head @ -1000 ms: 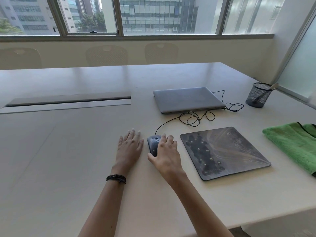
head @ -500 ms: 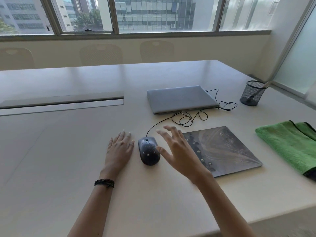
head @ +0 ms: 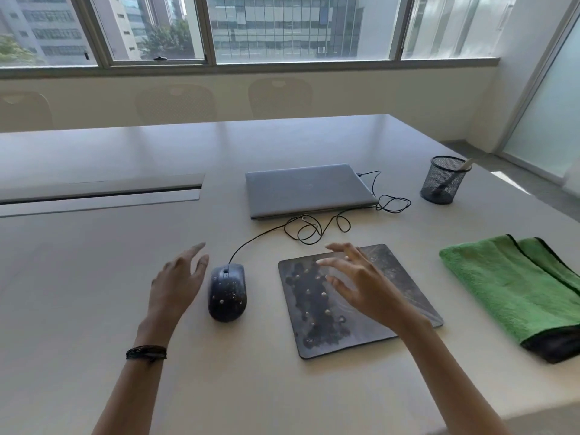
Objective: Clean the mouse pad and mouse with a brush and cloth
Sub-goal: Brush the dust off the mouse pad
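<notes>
Hovering with fingers spread and empty, the right hand [head: 361, 287] hangs over the mouse pad [head: 389, 296]; the left hand [head: 175, 287] is empty too. Beside it sits the hard, smooth mouse [head: 227, 291], probably light; grip its sides. The pad looks thin and bendy.

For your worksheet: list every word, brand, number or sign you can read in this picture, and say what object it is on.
None can be read.
Laptop: lid shows no legible logo.
Mouse: only pale specks, no lettering.
Mouse pad: a swirled pattern and debris, no text.
Buildings outside the window: any signs are too small and blurred.
</notes>
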### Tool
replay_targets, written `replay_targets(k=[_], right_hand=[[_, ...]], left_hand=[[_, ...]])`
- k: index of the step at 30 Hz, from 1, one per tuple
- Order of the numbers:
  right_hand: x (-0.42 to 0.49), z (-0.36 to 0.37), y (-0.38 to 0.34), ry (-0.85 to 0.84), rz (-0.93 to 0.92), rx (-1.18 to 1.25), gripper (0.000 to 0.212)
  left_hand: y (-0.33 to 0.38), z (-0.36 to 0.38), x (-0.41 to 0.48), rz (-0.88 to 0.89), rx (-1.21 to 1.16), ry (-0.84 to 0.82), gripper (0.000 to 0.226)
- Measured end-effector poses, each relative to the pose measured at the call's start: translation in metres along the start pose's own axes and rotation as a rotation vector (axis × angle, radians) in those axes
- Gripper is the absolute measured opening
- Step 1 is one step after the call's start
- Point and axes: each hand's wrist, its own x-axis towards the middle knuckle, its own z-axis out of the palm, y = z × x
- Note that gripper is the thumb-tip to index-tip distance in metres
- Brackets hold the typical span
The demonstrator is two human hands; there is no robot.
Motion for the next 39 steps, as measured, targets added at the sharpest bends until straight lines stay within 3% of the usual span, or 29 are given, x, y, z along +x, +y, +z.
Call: replay_targets(k=[7, 24, 30, 39], right_hand=[[-0.009, -0.033, 0.064, -0.014, 0.026, -0.056, 0.031], [-0.007, -0.137, 0.185, 0.058, 0.119, -0.111, 0.031], [0.008, -0.172, 0.221, 0.226, 0.19, -0.092, 0.03], [0.036, -0.191, 0.27, 0.47, 0.322, -0.107, 0.035]], left_hand=[[0.066, 0.006, 0.0, 0.098, -0.074, -0.002, 0.038], [0.212, 0.11, 0.008, 0.406, -0.114, -0.35, 0.038], [0.247, 0.141, 0.015, 0.391, -0.11, -0.408, 0.038], [0.247, 0.167, 0.015, 0.339, 0.087, -0.422, 0.046]])
